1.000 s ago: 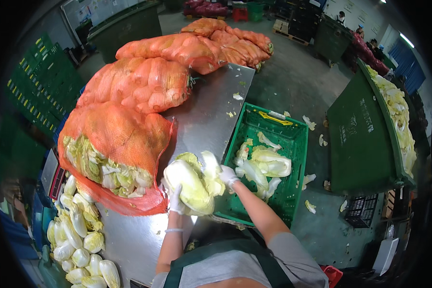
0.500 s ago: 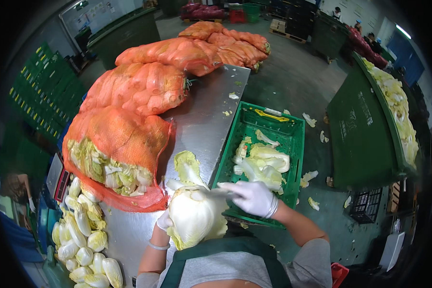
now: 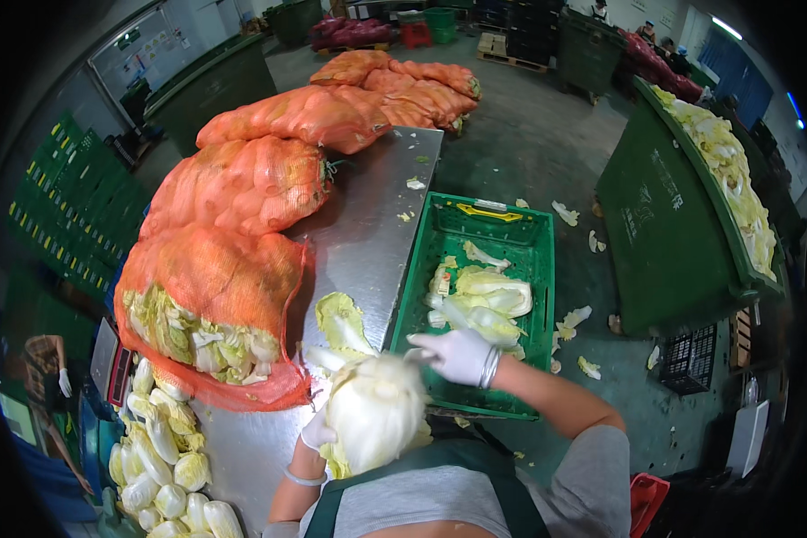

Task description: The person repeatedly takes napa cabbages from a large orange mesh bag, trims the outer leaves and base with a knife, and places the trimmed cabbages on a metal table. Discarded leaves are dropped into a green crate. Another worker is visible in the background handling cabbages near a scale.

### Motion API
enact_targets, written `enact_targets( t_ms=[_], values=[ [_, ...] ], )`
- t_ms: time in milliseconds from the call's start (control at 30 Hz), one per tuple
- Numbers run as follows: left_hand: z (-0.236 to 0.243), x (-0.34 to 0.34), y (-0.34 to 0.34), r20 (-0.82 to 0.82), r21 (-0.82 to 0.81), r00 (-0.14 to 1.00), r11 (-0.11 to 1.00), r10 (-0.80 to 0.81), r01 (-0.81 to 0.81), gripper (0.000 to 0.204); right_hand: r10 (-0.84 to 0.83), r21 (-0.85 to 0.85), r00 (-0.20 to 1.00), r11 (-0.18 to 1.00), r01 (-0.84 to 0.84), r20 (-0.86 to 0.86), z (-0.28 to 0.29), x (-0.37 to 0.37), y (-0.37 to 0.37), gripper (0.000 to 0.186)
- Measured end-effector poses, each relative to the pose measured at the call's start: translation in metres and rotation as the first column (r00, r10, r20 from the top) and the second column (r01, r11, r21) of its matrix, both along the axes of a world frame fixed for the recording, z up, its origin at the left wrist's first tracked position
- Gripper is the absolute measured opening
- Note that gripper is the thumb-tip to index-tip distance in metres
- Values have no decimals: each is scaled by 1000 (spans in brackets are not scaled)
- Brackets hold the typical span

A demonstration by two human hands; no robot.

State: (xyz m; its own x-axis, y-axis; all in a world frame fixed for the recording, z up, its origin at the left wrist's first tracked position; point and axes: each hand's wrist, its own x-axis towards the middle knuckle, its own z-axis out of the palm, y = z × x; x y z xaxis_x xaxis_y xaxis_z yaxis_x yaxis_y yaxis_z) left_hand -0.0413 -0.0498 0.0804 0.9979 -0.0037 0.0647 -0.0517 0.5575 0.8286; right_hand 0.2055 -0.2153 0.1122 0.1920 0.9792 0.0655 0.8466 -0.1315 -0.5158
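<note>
My gloved left hand grips a pale napa cabbage, blurred, from its left side. My gloved right hand is closed on what looks like a knife, blurred at the cabbage's upper right. Loose outer leaves lie on the steel table just above the cabbage. At right, a green crate holds cabbage and leaves. To the left, an orange mesh sack spills cabbages, and a pile of loose cabbages lies below it.
More orange sacks line the table's back. A large green bin of leaves stands right, beside a black crate. Stacked green crates stand left, near a co-worker's gloved hand. Other workers are in the back.
Since a second ago the cabbage has been turned end-up and drawn toward my body. My right hand left the leaves and moved to the cabbage's upper right with the blade. The view has shifted slightly.
</note>
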Motion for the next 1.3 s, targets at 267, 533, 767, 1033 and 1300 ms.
enact_targets(
  t_ms=[267, 533, 767, 1033, 1300],
  values=[
    [23, -8, 5, 31, 115, 998, 991, 59, -63, 98, -271, -110, 794, 961, 253, -544, 21, 36, -32, 31],
    [37, 33, 31, 49, 517, 901, 761, 431, -392, 103, -38, -15, 291, 997, 78, -956, 9, -24, 17, 89],
    [-59, 40, 43, 133, 628, 839, 610, 528, -483, 106, 254, 297, 248, 943, 153, -935, -100, -35, 82, 85],
    [-79, 25, 54, -5, 515, 718, 618, 696, -595, 60, -64, 126, 814, 978, 167, -578, -71, -35, 75, 49],
    [-68, 33, 91, -88, 469, 714, 662, 694, -585, 52, -242, 118, 874, 941, 317, -421, -76, -45, 91, 31]
  ],
)
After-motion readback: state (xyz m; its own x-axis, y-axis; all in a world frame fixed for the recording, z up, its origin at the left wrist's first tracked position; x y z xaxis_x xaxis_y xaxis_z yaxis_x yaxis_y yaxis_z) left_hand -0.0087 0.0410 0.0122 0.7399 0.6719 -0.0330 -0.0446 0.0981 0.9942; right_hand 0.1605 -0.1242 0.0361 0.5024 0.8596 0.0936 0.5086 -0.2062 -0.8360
